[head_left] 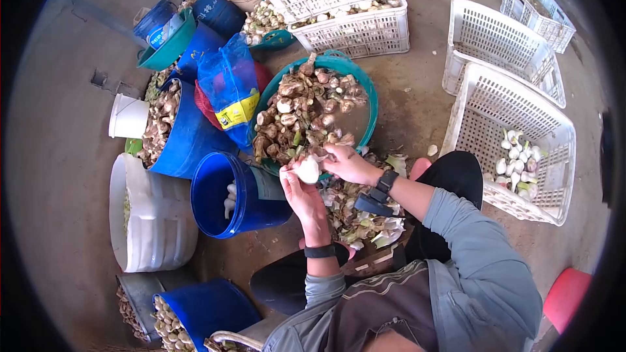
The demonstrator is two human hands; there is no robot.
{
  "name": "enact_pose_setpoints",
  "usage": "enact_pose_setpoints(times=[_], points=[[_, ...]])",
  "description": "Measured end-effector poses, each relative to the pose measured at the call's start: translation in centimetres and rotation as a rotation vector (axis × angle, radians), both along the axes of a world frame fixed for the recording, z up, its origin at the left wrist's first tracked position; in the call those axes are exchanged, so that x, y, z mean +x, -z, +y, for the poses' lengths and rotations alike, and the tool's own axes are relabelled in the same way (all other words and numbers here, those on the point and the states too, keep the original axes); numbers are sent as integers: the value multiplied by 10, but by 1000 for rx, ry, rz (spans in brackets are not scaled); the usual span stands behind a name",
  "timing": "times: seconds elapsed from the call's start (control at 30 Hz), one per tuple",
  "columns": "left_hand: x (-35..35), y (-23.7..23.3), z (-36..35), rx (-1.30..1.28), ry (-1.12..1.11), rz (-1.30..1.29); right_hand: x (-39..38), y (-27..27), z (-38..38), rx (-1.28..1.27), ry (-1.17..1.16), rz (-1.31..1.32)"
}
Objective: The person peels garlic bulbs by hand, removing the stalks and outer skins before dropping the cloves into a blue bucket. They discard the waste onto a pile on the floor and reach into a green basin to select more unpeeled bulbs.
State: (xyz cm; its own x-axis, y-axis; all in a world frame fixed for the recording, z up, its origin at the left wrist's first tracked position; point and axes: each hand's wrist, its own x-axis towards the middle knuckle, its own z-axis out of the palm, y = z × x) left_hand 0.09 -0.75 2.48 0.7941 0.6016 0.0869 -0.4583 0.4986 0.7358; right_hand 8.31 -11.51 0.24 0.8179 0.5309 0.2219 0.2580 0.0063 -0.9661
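White and nearly bare, the bulb [308, 169] sat pinched in the fingertips of the left hand [301, 190], while the right hand [349, 163] pinched its top edge between thumb and fingers, seemingly stripping the last skin. Peelings [355, 221] lay just below the fingers, a blue bucket [267, 212] just to their left. Beyond the fingertips stood the teal basin [339, 60] of brown unpeeled bulbs [300, 114]. Finishing likely called for a firm pull away, without crushing the flesh.
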Motion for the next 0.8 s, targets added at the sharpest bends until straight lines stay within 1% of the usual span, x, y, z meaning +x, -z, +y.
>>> enact_pose_setpoints(times=[0.03, 0.07, 0.13, 0.17, 0.2, 0.27, 0.33, 0.37, 0.4, 0.47, 0.5, 0.53, 0.6, 0.67, 0.73, 0.77, 0.8], points=[[0, -2, 1, 1, 0, 1, 2, -5, -8, -95, 104, -188], [-2, -4, 2, -33, 22, -23, 2, -2, -10, -95, 102, -186], [-6, -3, 7, -67, 33, -44, 1, 14, -11, -386, 102, -489], [-6, -3, 10, -90, 35, -23, -3, 26, -12, -517, -125, -462], [-5, -4, 13, -113, 36, -7, -6, 27, -16, -612, -184, -608], [-7, -7, 18, -77, -18, 8, -4, 27, -14, -505, -100, -602], [-10, -5, 27, -158, -8, 56, -4, -9, -6, 29, -99, -440], [-7, 1, 31, -217, -17, 87, -9, -35, -8, 167, -297, -38], [-7, -1, 28, -219, -16, 85, -10, -41, -6, 165, -297, -40], [-4, -3, 20, -274, 156, 206, -11, -45, -6, 53, -239, -419], [-1, -1, 17, -291, 104, 261, -11, -45, -7, 42, -201, -477], [0, 1, 16, -292, 111, 262, -11, -44, -9, 39, -194, -477], [0, 2, 15, -155, 73, 324, -11, -45, -13, 2, -173, -507], [4, 0, 12, -161, 34, 337, -17, -50, -16, 23, -149, -504], [11, 7, 21, -174, 44, 287, -25, -57, -17, 150, -173, -535], [13, 9, 28, -205, 82, 287, -32, -57, -23, 33, -257, -496], [18, 24, 44, -200, 84, 248, -39, -53, -26, 46, -369, -335]])
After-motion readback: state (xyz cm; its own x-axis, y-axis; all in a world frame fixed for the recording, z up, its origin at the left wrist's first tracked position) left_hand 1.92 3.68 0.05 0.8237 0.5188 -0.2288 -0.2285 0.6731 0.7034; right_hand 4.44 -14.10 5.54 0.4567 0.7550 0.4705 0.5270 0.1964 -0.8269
